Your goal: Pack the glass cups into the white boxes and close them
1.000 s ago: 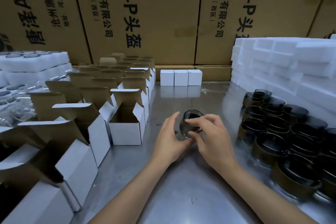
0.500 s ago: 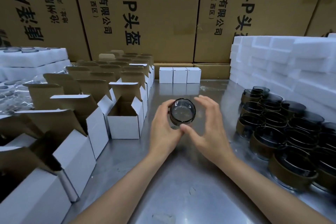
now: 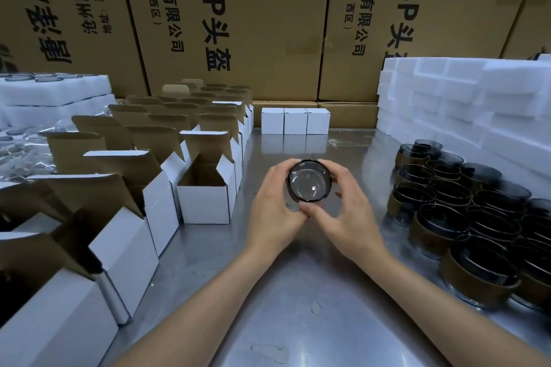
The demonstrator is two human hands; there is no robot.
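A bare strip of worktop [image 3: 268, 292] runs down the middle, hemmed by open white boxes [image 3: 205, 188] left and clustered glass cups [image 3: 447, 211] right.

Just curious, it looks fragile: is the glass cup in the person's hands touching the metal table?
Apart. The head view shows the glass cup held tilted between the left hand and right hand, above the metal table.

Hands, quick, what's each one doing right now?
Left hand: fingers curled round the cup, holding it.
Right hand: fingers also curled round the cup.
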